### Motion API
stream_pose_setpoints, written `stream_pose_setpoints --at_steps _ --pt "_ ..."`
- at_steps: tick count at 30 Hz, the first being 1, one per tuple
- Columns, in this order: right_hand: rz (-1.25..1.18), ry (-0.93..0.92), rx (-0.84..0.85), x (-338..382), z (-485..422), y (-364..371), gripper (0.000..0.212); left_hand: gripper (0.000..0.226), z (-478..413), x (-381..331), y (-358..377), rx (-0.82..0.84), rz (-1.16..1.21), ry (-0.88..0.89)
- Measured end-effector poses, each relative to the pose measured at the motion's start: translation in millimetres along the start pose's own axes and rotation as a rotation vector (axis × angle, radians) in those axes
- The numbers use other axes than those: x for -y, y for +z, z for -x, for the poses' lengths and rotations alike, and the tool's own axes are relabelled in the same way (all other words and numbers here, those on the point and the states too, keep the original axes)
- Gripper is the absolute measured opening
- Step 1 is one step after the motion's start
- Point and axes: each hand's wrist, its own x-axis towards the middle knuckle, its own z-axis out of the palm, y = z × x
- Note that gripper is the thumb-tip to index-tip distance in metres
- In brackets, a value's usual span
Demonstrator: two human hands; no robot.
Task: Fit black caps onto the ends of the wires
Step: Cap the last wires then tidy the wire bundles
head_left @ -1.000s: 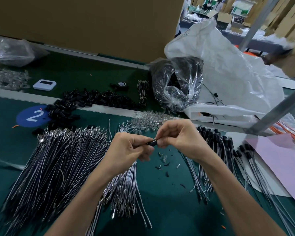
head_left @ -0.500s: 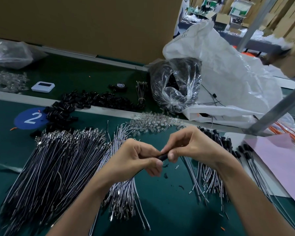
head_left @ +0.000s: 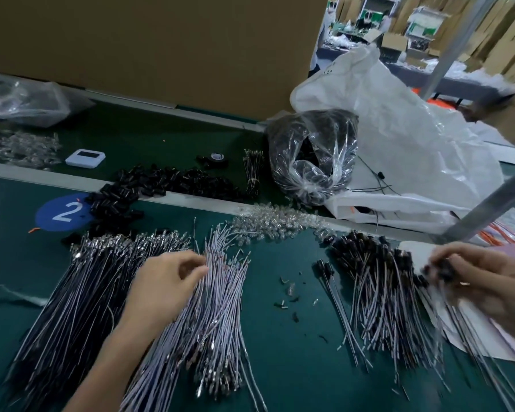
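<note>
A: Biggest first. What's hidden or cut off?
B: Green table (head_left: 280, 370) runs off frame at btm & both sides. White bag (head_left: 414, 138) covers the far right. Pile of capped wires (head_left: 378, 286) is partly behind the right hand (head_left: 482, 281).
A: That hand's state?
B: Blurred. Fingers curl round a capped wire (head_left: 442, 272) at the pile's right edge.
A: Left hand (head_left: 164, 289)?
B: Lies on the bare wires (head_left: 220, 316) mid-table, fingertips bent at their top ends. Pinching one or just touching, can't tell.
A: Loose black caps (head_left: 161, 182)?
B: Heaped far side, left of centre, next to the blue sticker (head_left: 63, 212), well apart from both hands. Small bits (head_left: 289, 292) btwn the piles are too tiny to ID.
</note>
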Motion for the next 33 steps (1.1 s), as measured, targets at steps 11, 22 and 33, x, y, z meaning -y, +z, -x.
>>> stream_pose_setpoints --at_steps 11,22,33 --pt "0.858 0.017 -0.432 1 -52 46 0.037 0.012 5 10 22 -0.146 -0.193 -0.079" --pt "0.539 -0.221 0.02 -18 -35 209 0.011 0.019 0 12 8 -0.022 -0.277 -0.131" --pt "0.452 -0.253 0.109 -25 -36 272 0.011 0.014 3 6 9 -0.027 -0.38 -0.126"
